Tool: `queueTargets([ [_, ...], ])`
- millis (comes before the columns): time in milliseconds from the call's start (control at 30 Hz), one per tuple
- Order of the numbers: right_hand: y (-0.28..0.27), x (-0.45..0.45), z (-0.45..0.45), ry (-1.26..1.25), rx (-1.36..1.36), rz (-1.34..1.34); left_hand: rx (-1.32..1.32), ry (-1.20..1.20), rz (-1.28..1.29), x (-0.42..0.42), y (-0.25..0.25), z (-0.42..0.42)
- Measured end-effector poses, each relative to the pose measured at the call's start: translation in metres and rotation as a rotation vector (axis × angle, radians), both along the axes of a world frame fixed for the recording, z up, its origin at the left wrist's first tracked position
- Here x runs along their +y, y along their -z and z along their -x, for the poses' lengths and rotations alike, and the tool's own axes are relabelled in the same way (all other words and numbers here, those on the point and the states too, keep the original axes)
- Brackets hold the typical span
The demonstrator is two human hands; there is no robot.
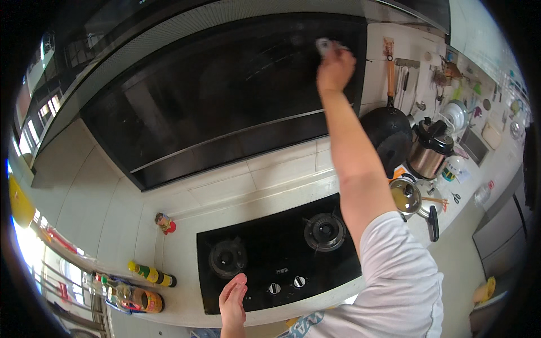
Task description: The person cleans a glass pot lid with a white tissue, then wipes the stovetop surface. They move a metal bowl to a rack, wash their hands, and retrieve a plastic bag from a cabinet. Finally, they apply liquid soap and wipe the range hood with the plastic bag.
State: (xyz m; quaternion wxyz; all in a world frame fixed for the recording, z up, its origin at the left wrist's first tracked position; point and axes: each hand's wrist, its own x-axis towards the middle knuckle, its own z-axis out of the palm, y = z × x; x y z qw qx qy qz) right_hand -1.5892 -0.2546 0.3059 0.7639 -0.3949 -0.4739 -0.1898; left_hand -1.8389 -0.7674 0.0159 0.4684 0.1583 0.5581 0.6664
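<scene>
My right hand (337,69) reaches up to the black glass panel (211,88) of a range hood, near its upper right corner. It presses a small whitish cloth or pad (324,45) against the glass, partly hidden by the fingers. Faint pale streaks run across the panel left of the hand. Low in the view, my left hand (233,298) hovers over the front left of a black gas hob (274,249), with nothing visible in it. Close by are the left burner (228,257) and two control knobs (274,288).
Sauce bottles (154,274) and jars stand at the left by the window. A small red-lidded jar (165,223) sits in the back corner. At right are a hanging wok (386,131), an electric pressure cooker (431,148), a lidded pot (405,196) and scissors (455,197).
</scene>
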Motion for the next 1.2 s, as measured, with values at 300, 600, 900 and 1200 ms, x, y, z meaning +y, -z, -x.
queueTargets([
  [300, 0.048, -0.047, 0.093, 0.013, -0.515, 0.16, 0.136, 0.173, -0.022, 0.01, 0.002, 0.034],
  [600, 0.109, -0.057, 0.102, -0.101, -0.881, 0.049, 0.127, 0.211, -0.009, 0.024, 0.004, 0.014],
  [900, 0.135, -0.047, 0.045, -0.261, -0.817, 0.211, 0.096, 0.186, 0.079, 0.036, 0.022, -0.02],
  [1200, 0.099, 0.02, -0.026, 0.021, -0.203, 0.119, 0.116, 0.112, 0.025, 0.052, 0.012, -0.039],
])
